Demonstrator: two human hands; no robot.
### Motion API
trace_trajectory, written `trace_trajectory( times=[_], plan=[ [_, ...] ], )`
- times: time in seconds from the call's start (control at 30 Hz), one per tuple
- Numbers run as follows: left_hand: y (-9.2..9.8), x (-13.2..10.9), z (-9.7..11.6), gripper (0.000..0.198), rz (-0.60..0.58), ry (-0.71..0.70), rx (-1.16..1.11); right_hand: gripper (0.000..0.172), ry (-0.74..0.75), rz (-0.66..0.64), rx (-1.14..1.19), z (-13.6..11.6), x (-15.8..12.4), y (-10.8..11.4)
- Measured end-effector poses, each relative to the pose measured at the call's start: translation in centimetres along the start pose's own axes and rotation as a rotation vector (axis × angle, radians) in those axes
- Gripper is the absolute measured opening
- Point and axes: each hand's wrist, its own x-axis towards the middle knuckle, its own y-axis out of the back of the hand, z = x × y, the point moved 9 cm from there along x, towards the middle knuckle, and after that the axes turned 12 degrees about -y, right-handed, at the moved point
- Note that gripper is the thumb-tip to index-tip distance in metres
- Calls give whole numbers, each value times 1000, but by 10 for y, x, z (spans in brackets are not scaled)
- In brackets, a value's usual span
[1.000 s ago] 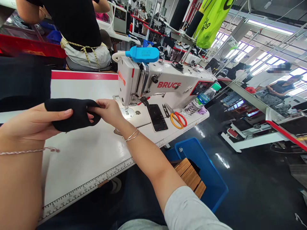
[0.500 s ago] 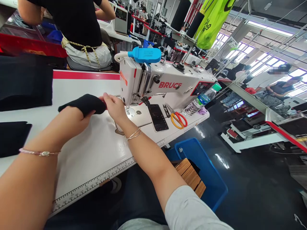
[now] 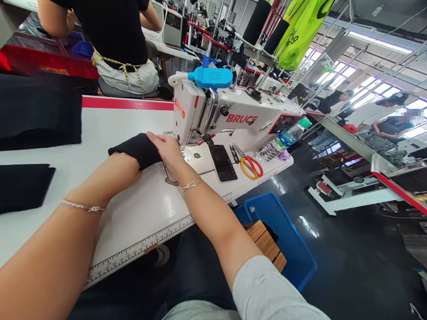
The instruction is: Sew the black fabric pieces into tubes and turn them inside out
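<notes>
A piece of black fabric [image 3: 143,149] covers the fingers of my left hand [image 3: 125,166], which reaches in or under it; whether those fingers are spread or closed is hidden. With thumb and fingers closed, my right hand [image 3: 168,149] pinches the fabric's right end. Both hands are just left of the white sewing machine [image 3: 187,115], beside its needle plate [image 3: 187,154]. Further left on the white table [image 3: 133,213] lie a larger stack of black fabric [image 3: 40,111] and a smaller black fabric piece [image 3: 25,186].
A phone [image 3: 223,163], scissors [image 3: 251,166] and a water bottle [image 3: 278,144] lie right of the needle area. A blue plug-like device [image 3: 213,78] sits atop the machine. Below the table's ruler edge [image 3: 140,246] stands a blue bin [image 3: 293,249]. A person [image 3: 100,35] sits beyond the table.
My left hand has moved right and deeper into the black fabric, so its thumb no longer shows. The fabric has shifted right with it. The view has turned slightly left.
</notes>
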Motion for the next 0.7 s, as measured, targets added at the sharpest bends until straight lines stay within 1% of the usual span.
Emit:
trace_trajectory(
  times=[0.07, 0.13, 0.27, 0.37, 0.5, 0.6, 0.7],
  plan=[
    [1, 0, 3, 58, 42, -44, 3, 35, -13, -67, 57, 1, -1, -6],
    [2, 1, 6, 63, 59, -81, 29, 33, -17, -96, 78, 3, -1, -8],
    [0, 3, 14, 58, -6, -117, 126, 33, 49, -121, 9, -3, -5, -11],
    [1, 5, 17, 55, -50, -120, 147, 34, 118, -107, -65, -12, -12, -11],
    [3, 6, 18, 54, -89, -116, 142, 36, 173, -79, -122, -19, -17, -12],
    [2, 7, 18, 54, -94, -115, 125, 38, 201, -57, -168, -18, -17, -12],
    [-4, 7, 15, 52, -75, -103, 94, 39, 239, -35, -227, -15, -12, -10]
  ],
)
